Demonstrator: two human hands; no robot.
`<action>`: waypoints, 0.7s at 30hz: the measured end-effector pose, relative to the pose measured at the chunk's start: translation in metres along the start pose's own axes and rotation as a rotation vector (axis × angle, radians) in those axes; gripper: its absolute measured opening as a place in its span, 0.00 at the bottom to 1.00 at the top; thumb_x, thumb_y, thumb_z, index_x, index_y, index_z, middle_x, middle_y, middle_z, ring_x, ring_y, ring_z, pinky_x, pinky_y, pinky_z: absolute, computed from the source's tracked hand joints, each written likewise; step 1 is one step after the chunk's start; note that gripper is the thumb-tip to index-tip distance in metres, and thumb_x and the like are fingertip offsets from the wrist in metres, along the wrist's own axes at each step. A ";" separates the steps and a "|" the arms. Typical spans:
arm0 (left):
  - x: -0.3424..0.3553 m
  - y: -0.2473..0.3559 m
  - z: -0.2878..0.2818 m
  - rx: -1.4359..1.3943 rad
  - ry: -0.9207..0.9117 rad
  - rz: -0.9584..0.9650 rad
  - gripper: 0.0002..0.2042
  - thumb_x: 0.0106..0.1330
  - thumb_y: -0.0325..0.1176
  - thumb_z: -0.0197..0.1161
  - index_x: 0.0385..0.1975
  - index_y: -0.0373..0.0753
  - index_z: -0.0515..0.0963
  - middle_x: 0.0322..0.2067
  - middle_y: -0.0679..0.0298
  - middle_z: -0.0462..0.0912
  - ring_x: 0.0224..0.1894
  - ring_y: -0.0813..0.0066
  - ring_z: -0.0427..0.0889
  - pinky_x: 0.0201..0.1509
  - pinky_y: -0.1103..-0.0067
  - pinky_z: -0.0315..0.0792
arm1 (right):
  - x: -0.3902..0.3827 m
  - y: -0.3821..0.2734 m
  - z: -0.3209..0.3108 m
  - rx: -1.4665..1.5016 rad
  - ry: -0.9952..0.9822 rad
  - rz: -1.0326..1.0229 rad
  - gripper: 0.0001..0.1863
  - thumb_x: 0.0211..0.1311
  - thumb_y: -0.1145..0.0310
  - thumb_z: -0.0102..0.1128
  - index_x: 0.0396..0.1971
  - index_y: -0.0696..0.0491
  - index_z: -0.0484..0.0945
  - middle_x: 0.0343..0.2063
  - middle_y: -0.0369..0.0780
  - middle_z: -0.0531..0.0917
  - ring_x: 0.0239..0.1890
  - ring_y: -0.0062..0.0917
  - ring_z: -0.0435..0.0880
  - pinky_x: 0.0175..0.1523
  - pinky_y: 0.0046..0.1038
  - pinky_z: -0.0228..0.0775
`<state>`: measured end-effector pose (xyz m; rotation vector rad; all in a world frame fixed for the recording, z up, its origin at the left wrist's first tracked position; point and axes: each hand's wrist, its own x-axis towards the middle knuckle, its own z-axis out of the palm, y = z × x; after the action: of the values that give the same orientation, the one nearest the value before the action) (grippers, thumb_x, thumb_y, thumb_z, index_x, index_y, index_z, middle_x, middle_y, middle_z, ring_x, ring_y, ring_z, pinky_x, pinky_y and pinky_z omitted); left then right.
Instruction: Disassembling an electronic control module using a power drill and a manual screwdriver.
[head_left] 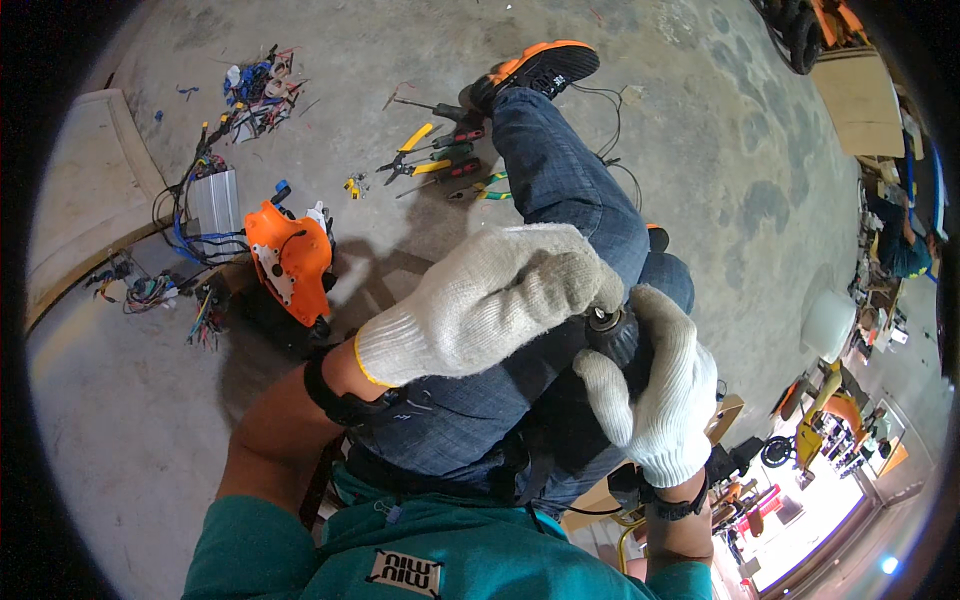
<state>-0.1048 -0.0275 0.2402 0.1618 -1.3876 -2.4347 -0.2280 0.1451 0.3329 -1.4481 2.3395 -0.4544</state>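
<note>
My left hand (500,300) wears a white knit glove with a yellow cuff; its fingers are curled together at a small metal fitting (605,320) on a black part (615,345) held above my lap. I cannot make out exactly what the fingertips pinch. My right hand (660,395), also gloved, is curved round the black part's right side, thumb below and forefinger beside it. My jeans-clad legs lie under both hands.
Orange plastic housing (288,255), metal controller box (213,198) and wire bundles (263,90) lie left on the concrete. Pliers and screwdrivers (440,150) are ahead. A cardboard sheet (855,105), translucent container (828,325) and yellow vehicle (820,420) are right. A person (905,250) works at far right.
</note>
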 end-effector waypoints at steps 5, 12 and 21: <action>0.000 0.009 -0.004 -0.017 -0.027 -0.100 0.15 0.82 0.39 0.56 0.44 0.31 0.82 0.41 0.62 0.87 0.45 0.78 0.82 0.54 0.78 0.77 | 0.003 -0.006 0.000 0.019 0.005 0.039 0.36 0.53 0.48 0.81 0.53 0.58 0.80 0.41 0.48 0.87 0.38 0.44 0.89 0.45 0.38 0.82; -0.001 0.025 -0.001 -0.006 -0.048 -0.244 0.20 0.79 0.44 0.60 0.48 0.28 0.82 0.46 0.57 0.86 0.50 0.71 0.84 0.58 0.73 0.77 | -0.001 -0.007 -0.003 0.015 0.020 0.020 0.35 0.50 0.50 0.83 0.51 0.58 0.81 0.37 0.48 0.87 0.38 0.45 0.89 0.44 0.40 0.81; 0.001 0.033 -0.007 0.240 -0.185 -0.227 0.12 0.64 0.24 0.71 0.47 0.37 0.85 0.43 0.59 0.87 0.47 0.66 0.87 0.53 0.72 0.79 | -0.002 -0.010 -0.006 0.018 -0.017 -0.012 0.37 0.47 0.51 0.85 0.51 0.59 0.80 0.33 0.46 0.86 0.31 0.42 0.87 0.38 0.39 0.78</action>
<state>-0.0959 -0.0490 0.2650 0.1622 -1.8349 -2.5068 -0.2223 0.1430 0.3433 -1.4527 2.3092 -0.4640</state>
